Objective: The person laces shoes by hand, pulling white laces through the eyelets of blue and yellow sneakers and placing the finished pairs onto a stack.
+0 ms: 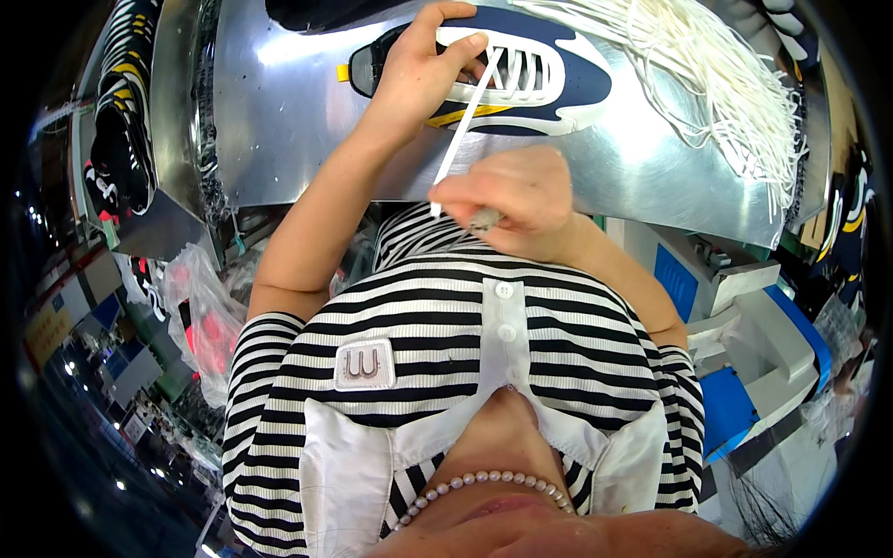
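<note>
A navy, white and yellow sports shoe (pixel 581 79) lies on its sole on the metal table, its toe to the right. White lacing crosses part of its throat. My left hand (pixel 423 70) grips the shoe by its collar and tongue, with the thumb beside the top eyelets; some fingertips are hidden inside. From there a white shoelace (pixel 460 139) runs taut toward me. My right hand (pixel 521 200) is closed at the lace's free end, above the table's near edge. A thin metal tool with a grey handle (pixel 485 220) also sits in that fist.
A big bundle of white laces (pixel 712 84) spreads over the right of the metal table (pixel 298 121). Stacked shoes (pixel 126 112) stand at the left, more shoes (pixel 848 209) at the far right. A grey and blue machine (pixel 758 344) is below the table at right.
</note>
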